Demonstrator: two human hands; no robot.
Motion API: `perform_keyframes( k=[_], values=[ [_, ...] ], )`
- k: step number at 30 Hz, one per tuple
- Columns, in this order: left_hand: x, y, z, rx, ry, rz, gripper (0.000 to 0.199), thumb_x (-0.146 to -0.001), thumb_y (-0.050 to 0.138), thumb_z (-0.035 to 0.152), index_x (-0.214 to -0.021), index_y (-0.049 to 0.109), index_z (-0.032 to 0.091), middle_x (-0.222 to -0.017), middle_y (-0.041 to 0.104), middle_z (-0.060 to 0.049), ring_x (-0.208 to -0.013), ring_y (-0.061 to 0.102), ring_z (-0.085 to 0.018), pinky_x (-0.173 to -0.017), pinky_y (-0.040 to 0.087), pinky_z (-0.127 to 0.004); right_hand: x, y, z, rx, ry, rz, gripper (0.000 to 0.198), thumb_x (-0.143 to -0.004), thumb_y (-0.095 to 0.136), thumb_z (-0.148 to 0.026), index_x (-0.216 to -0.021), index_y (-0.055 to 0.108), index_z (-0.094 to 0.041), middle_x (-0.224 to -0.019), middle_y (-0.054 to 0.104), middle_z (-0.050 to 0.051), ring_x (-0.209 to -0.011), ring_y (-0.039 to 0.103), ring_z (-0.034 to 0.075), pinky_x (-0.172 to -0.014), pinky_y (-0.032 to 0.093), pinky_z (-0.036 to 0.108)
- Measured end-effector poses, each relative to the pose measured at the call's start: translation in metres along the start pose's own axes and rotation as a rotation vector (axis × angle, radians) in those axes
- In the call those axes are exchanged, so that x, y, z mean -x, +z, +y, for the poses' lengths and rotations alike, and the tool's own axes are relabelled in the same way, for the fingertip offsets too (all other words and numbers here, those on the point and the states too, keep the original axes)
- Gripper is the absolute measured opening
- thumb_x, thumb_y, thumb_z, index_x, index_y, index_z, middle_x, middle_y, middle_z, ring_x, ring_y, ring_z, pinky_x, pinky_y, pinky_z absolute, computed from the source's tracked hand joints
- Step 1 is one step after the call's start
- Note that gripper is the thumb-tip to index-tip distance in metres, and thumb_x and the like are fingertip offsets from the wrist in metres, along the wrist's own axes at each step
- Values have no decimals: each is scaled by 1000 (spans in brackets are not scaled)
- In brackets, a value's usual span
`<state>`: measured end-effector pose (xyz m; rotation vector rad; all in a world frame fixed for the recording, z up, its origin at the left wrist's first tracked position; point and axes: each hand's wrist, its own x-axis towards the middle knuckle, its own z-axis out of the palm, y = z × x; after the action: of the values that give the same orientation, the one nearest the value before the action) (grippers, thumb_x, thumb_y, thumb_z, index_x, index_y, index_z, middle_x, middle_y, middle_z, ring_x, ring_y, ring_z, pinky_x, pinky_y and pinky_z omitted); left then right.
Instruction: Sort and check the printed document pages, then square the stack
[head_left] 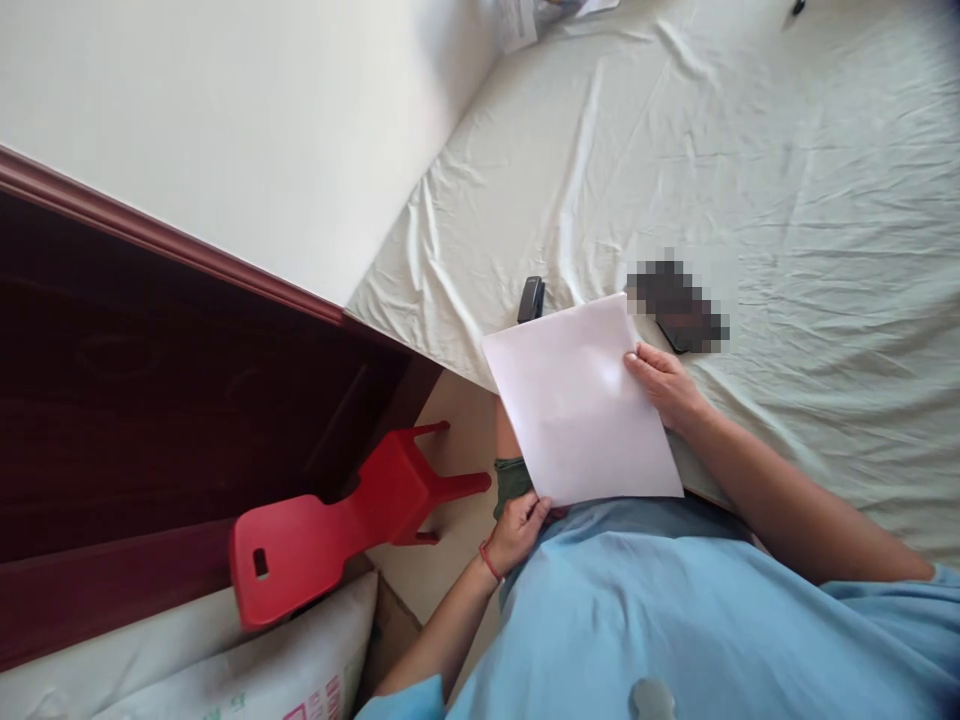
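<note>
A white sheet of paper [585,410] is held between my two hands, in front of my body and above the near edge of the bed. My left hand [517,530] pinches its near left corner, and a red band circles that wrist. Along the right edge, my right hand [664,385] grips the sheet with the thumb on top. Just beyond the paper's far edge lies a small black stapler-like object [531,299], partly hidden by the sheet. A dark, blurred-out flat object [679,308] rests on the bed close to my right hand.
A pale, wrinkled sheet [750,170] covers the bed. To the left stand a red plastic chair [292,555] and a dark wooden panel [150,370]. White sacks [300,650] lie at the lower left. Plastic-wrapped items [525,20] sit at the far end by the wall.
</note>
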<state>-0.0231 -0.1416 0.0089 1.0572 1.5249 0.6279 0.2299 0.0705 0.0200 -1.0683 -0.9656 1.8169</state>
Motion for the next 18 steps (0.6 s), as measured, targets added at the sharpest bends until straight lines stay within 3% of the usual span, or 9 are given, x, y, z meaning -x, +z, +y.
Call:
perform_keyframes(
  k=[2, 4, 6, 10, 12, 14, 18],
  values=[
    [13, -16, -15, -145, 101, 139, 23, -84, 75, 36, -103, 80, 23, -101, 77, -13, -97, 69, -29, -98, 49, -39, -2, -2, -1, -40, 2, 27, 41, -79, 71, -56, -107, 66, -25, -87, 72, 2, -66, 63, 18, -56, 49, 29],
    [23, -33, -31, -269, 187, -70, 30, -86, 72, 25, -115, 78, 27, -119, 73, -14, -122, 63, -31, -117, 33, -44, -3, -3, -1, -67, 2, 47, 40, -79, 72, -53, -106, 66, -24, -87, 72, 2, -67, 63, 17, -57, 49, 28],
    [25, -50, -44, -391, 292, -175, 38, -88, 66, 18, -123, 75, 30, -122, 73, -13, -129, 61, -31, -124, 20, -47, -3, -3, -1, -78, -6, 59, 39, -78, 73, -52, -103, 66, -24, -86, 72, 2, -65, 62, 16, -56, 49, 27],
    [4, -70, -55, -542, 497, -312, 46, -81, 71, 19, -124, 73, 35, -124, 72, -12, -125, 64, -30, -122, 25, -47, -2, -1, 0, -47, -20, 50, 36, -80, 71, -53, -102, 66, -25, -83, 71, 1, -64, 62, 17, -56, 49, 28],
    [-7, -71, -61, -558, 610, -289, 45, -76, 74, 21, -118, 76, 35, -116, 75, -11, -116, 69, -30, -118, 33, -46, -2, 0, -1, -27, -18, 45, 36, -81, 70, -55, -101, 65, -25, -82, 71, 2, -66, 63, 18, -57, 49, 29],
    [-10, -68, -70, -506, 531, -261, 48, -72, 75, 19, -117, 76, 35, -115, 75, -11, -117, 69, -32, -120, 29, -49, -1, 1, -2, -26, -8, 47, 36, -80, 71, -56, -100, 65, -26, -83, 71, 2, -65, 63, 19, -56, 49, 30],
    [5, -62, -96, -408, 217, -199, 52, -75, 72, 17, -123, 74, 38, -131, 68, -8, -133, 56, -39, -125, 5, -56, -1, 0, -4, -54, 24, 56, 35, -80, 72, -56, -99, 66, -27, -85, 72, 2, -65, 63, 19, -56, 49, 30]
  ],
)
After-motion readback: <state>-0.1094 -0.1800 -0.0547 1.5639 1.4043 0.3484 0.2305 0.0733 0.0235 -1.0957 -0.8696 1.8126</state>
